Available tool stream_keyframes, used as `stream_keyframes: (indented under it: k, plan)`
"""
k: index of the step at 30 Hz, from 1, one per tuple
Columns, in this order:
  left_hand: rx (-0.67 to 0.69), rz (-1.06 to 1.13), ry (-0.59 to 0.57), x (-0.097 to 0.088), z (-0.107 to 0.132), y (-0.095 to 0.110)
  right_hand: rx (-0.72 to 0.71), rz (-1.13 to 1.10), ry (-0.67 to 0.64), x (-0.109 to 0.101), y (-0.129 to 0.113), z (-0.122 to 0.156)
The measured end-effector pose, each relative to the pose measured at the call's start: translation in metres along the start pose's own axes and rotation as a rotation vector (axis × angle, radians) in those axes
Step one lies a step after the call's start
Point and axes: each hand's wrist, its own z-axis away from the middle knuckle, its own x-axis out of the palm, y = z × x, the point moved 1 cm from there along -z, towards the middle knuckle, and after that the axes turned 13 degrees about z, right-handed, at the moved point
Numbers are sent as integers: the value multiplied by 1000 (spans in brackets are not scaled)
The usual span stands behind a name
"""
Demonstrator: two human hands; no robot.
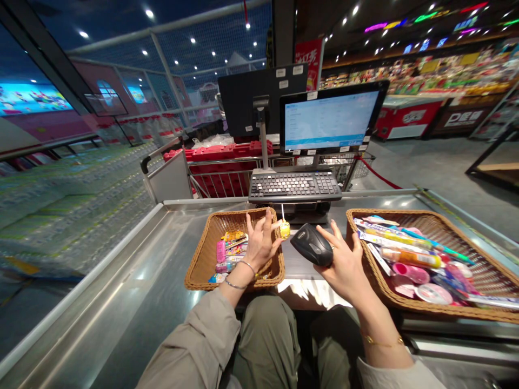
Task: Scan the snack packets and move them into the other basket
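A yellow-wrapped lollipop (285, 230) with its white stick pointing up is pinched in the fingertips of my left hand (263, 237). That hand is over the right side of a small wicker basket (197, 268), which holds several small packaged sweets (227, 251). My right hand (344, 267) grips a black handheld barcode scanner (311, 245), its front end turned toward the lollipop. A small gap separates scanner and lollipop. The scanner's handle is mostly hidden by my hand.
On the right, a larger wicker basket (482, 237) holds several tubes, packets and pink containers. A keyboard (295, 183) and a lit monitor (330, 121) stand ahead. The metal counter (133, 275) has a raised edge. Behind are a cart (219, 178) and shop displays.
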Motion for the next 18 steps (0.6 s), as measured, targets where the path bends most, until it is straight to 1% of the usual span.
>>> stream_keyframes:
  k: [3, 8, 14, 18]
  plan:
    - [15, 2, 12, 1, 1, -1, 3, -1, 2, 0, 0, 0]
    - [1, -11, -5, 1, 1, -1, 0, 6, 9, 0, -1, 0]
    - [12, 21, 17, 0, 1, 1, 0, 4, -12, 1, 0, 1]
    - [7, 25, 18, 1, 1, 0, 2, 4, 11, 1, 1, 1]
